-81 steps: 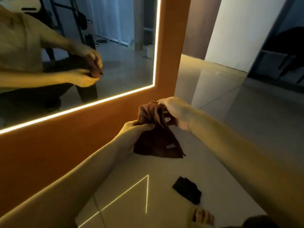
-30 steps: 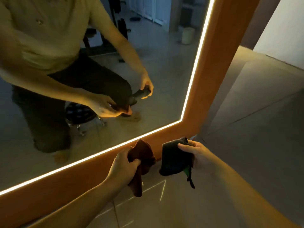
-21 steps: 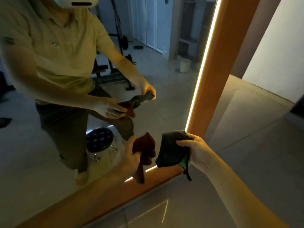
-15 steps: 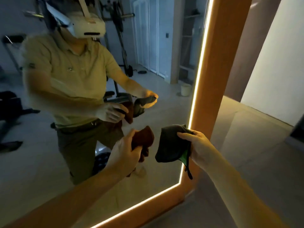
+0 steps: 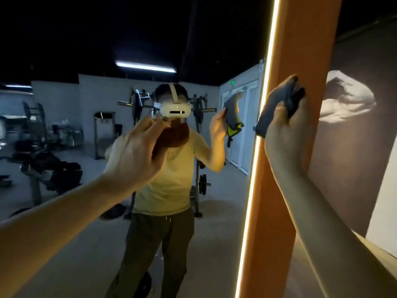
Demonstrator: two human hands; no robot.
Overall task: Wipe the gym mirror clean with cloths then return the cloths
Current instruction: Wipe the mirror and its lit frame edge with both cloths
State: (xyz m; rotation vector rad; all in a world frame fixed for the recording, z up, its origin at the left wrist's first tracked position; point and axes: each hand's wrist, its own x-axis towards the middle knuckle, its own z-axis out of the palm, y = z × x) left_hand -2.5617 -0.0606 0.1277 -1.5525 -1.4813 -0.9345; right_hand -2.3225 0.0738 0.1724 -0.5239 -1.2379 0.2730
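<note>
The gym mirror (image 5: 64, 211) fills the left and middle of the head view, edged on the right by a lit strip and an orange frame (image 5: 279, 190). My left hand (image 5: 133, 153) is raised in front of the glass, shut on a bunched brown cloth (image 5: 174, 136). My right hand (image 5: 283, 125) is raised at the mirror's right edge, shut on a dark grey cloth (image 5: 279, 104) that overlaps the lit strip and the frame. Whether either cloth touches the glass I cannot tell. The reflection shows a person with both cloths held up.
A grey wall (image 5: 354, 147) stands right of the frame, with a bright patch of light on it. The mirror reflects weight machines, benches, white doors and a ceiling lamp behind me. A strip of pale floor (image 5: 382, 265) shows at the lower right.
I have risen from near the floor, and the view has swung up from the mirror's lower corner. Both hands have lifted the cloths from waist height to head height at the glass.
</note>
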